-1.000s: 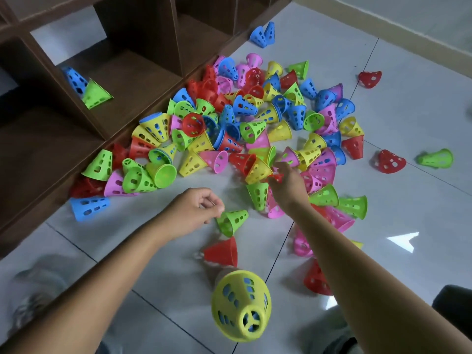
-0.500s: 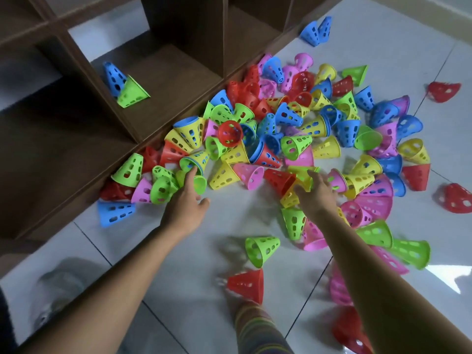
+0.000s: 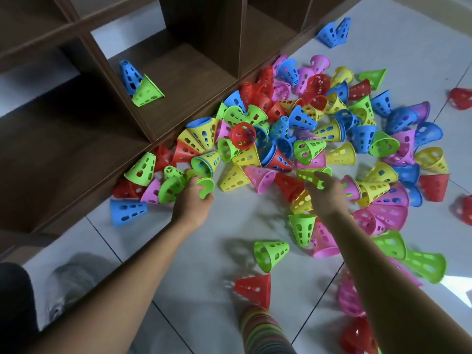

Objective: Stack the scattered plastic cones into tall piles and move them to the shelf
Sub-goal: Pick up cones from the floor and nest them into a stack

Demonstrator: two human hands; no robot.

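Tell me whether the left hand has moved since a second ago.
Yes. The left hand went from bare floor near a lone green cone forward to the pile's edge by the shelf.

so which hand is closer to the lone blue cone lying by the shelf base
Left. The left hand sits just right of the blue cone, gripping a green cone. The right hand is much farther right, across the bare floor.

Left hand reached pile, now grips green cone.

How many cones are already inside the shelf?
2, both in one lower compartment of the shelf: a blue cone and a green cone touching it. Others may be hidden.
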